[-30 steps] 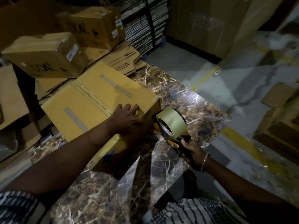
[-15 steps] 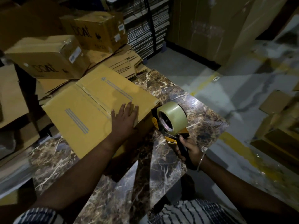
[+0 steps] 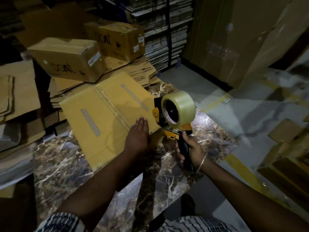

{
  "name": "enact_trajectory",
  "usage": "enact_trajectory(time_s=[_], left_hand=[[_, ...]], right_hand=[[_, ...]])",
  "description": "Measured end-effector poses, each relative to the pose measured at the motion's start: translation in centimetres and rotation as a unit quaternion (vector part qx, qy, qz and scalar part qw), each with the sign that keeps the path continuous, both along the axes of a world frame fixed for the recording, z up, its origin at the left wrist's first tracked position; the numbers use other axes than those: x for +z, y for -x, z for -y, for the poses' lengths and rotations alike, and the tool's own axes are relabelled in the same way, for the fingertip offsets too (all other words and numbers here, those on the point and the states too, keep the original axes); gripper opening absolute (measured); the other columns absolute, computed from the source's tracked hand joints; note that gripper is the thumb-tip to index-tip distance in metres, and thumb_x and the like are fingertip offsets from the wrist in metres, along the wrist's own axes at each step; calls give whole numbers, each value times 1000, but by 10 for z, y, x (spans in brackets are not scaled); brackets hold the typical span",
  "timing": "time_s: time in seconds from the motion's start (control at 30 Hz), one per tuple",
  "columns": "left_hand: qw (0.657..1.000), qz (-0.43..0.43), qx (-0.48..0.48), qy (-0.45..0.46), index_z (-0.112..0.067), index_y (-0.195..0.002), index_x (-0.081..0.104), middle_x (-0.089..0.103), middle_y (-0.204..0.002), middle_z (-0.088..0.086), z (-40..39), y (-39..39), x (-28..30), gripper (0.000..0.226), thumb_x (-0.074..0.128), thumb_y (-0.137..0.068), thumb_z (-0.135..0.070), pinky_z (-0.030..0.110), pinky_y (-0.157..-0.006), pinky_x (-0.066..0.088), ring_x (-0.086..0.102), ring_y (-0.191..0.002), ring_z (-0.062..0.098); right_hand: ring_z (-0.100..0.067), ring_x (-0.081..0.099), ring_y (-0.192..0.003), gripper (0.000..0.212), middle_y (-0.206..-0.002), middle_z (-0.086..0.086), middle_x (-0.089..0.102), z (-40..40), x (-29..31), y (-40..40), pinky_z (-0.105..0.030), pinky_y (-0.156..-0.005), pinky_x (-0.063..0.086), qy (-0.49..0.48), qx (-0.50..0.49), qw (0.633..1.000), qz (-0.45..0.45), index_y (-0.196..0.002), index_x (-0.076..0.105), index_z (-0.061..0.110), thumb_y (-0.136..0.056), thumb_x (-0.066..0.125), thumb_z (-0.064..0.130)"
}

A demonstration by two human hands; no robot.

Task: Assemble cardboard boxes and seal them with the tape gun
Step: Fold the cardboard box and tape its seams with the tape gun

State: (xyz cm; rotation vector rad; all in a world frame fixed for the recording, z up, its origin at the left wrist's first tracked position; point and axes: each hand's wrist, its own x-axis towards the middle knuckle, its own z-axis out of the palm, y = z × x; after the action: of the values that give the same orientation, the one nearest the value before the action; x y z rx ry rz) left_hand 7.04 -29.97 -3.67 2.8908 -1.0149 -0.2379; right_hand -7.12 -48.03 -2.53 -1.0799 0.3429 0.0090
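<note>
Right hand (image 3: 192, 148) wraps tight round the black handle of the tape gun (image 3: 173, 118), fingers curled on it, a thin bangle at the wrist. Up from that fist sits the fat roll of clear tape, and the gun's yellow-and-black nose is right against the near right edge of the cardboard box (image 3: 103, 119). Just left of the grip, the left hand (image 3: 138, 134) lies flat on the box top, fingers straight and pressed together, right by the centre seam where the two flaps meet. That box rests on the marble table (image 3: 70, 164), tilted a touch, its two flaps closed, a grey stripe on each. Further out beyond the box, flattened cartons (image 3: 142, 72) lie stacked, and two sealed boxes (image 3: 66, 59) with dark lettering sit on top of them. Off to the far left, loose cardboard sheets (image 3: 15, 91). Beyond the gun to the right, a pale floor (image 3: 250, 101) with yellow lines.
</note>
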Motion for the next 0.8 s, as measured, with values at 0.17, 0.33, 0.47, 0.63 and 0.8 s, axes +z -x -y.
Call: enact_trajectory(time_s=[0.17,0.33,0.47,0.63,0.8], left_hand=[[996,11,-80,-33,-5,-157,20,13,-164,18,-20,19,-4,76,2,-93,-43,50,-118,27,17,-150,41],[978,115,-171,-20,0,-137,55,58,-137,21,-57,35,-18,55,33,-97,-29,47,-91,55,56,-126,42],[968,173,-180,-2,-5,-147,36,49,-149,16,-94,50,-33,55,35,-97,-26,45,-101,47,49,-135,36],[981,186,-27,40,-16,-152,39,39,-158,3,-124,94,-49,60,42,-94,-28,50,-114,22,37,-145,23],[968,107,159,161,-17,-155,33,28,-163,1,-104,124,-53,62,23,-105,-53,59,-115,14,11,-154,21]], right_hand=[[-20,38,-33,78,-57,-14,46,-22,16,-20,-22,-38,34,27,35,999,3,-69,57,4,-57,77,78],[-18,39,-33,77,-60,-11,47,-49,24,-35,-22,-36,35,4,98,995,-20,-71,59,10,-48,81,79],[-18,39,-37,78,-61,-9,46,-72,24,-49,-23,-38,35,-26,157,986,-39,-74,58,6,-53,80,78],[-17,40,-40,68,-63,-6,46,-88,25,-58,-25,-41,33,-76,199,972,-101,-74,58,6,-80,47,73],[-17,40,-38,71,-61,-6,47,-93,15,-72,-24,-41,35,-120,208,966,-98,-70,60,7,-74,48,77]])
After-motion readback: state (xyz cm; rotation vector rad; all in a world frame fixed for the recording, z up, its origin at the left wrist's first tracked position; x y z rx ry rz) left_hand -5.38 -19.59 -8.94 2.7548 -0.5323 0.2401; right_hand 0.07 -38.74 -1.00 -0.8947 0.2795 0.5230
